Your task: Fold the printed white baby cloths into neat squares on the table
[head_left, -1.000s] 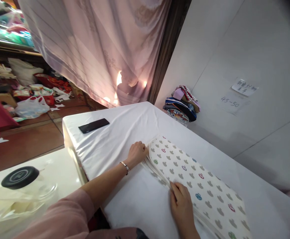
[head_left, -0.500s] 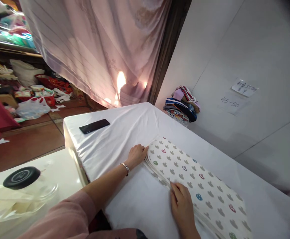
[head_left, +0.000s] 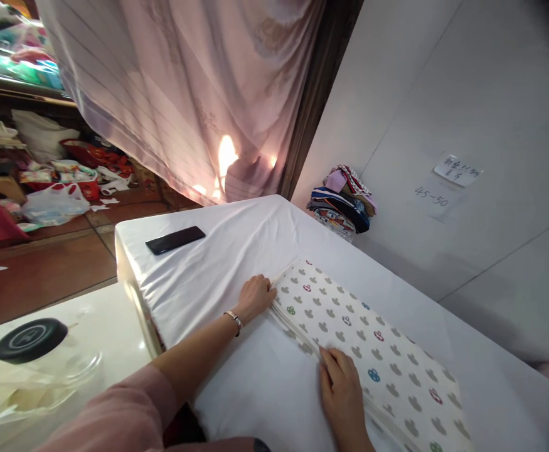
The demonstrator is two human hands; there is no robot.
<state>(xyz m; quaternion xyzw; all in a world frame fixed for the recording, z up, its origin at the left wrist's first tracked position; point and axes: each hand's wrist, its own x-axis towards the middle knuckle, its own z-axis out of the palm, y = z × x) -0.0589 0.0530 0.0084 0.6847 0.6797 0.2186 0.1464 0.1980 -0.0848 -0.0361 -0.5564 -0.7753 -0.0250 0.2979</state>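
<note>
A stack of cream fabric pieces printed with grey and coloured shapes [head_left: 363, 351] lies on a table covered by a white sheet [head_left: 227, 263]. My left hand [head_left: 254, 297] is curled against the far corner of the stack, its fingers closed on the layered edges. My right hand [head_left: 342, 390] rests at the stack's near edge, fingers together and bent over the layers. A bracelet sits on my left wrist, and a pink sleeve covers that arm.
A black phone [head_left: 175, 239] lies near the table's far left corner. A heap of folded clothes [head_left: 342, 202] stands by the white wall. A pink curtain [head_left: 184, 88] hangs behind. A black round disc [head_left: 29, 339] sits on plastic at the left.
Both hands stay on the stack's edge. The left fingers have pressed slightly closer into the corner; the view shifted a little.
</note>
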